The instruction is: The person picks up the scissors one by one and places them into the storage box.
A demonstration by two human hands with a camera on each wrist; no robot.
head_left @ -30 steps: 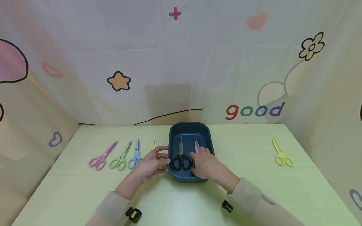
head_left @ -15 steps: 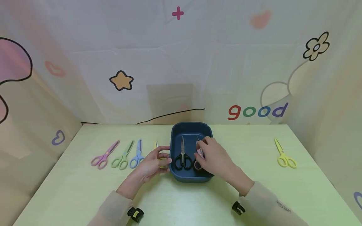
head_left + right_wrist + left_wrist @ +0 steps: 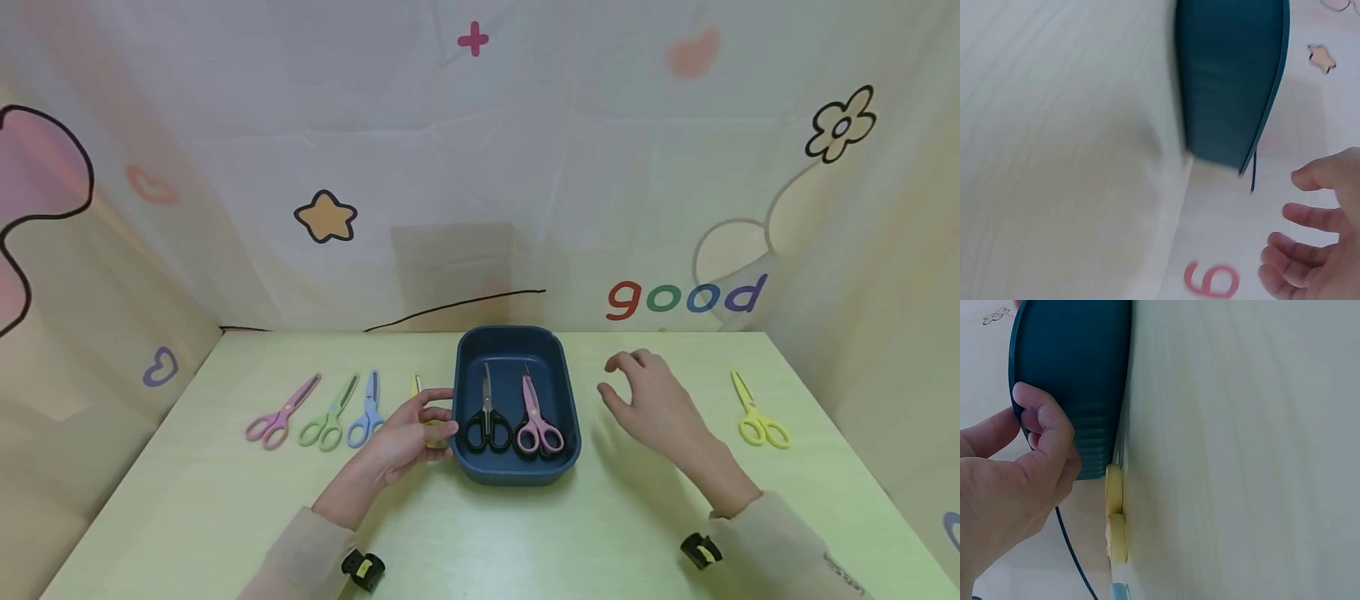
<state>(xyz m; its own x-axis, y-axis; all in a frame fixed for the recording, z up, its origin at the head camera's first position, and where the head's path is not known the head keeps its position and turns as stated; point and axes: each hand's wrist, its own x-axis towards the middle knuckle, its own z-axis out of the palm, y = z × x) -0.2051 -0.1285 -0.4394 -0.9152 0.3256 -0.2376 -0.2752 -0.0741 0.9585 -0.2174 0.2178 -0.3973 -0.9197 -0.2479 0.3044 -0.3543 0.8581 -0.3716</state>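
Note:
My left hand [image 3: 408, 433] touches the left side of a dark blue tray [image 3: 517, 477], fingertips and thumb right at its rim and outer wall. Inside lie black-handled scissors [image 3: 489, 429] on the left and pink scissors [image 3: 536, 425] on the right, blades pointing away. Black handle parts show from under the pink ones. Beside the tray on the right, my right hand [image 3: 660, 408] hovers over the table with fingers loosely bent and nothing held. In the right wrist view, that hand [image 3: 1316, 244] is spread apart from the tray wall [image 3: 1229, 81].
Left of the tray lie pink [image 3: 279, 417], green [image 3: 328, 421] and blue scissors [image 3: 367, 417] in a row. A yellow pair [image 3: 1115, 512] is partly hidden behind my left hand. Far right rests another yellow pair [image 3: 753, 417]. A printed curtain [image 3: 480, 167] stands behind the table.
My right hand has let go of the pink scissors in the tray and moved out to the right, so they show in full. The left hand has stayed at the tray.

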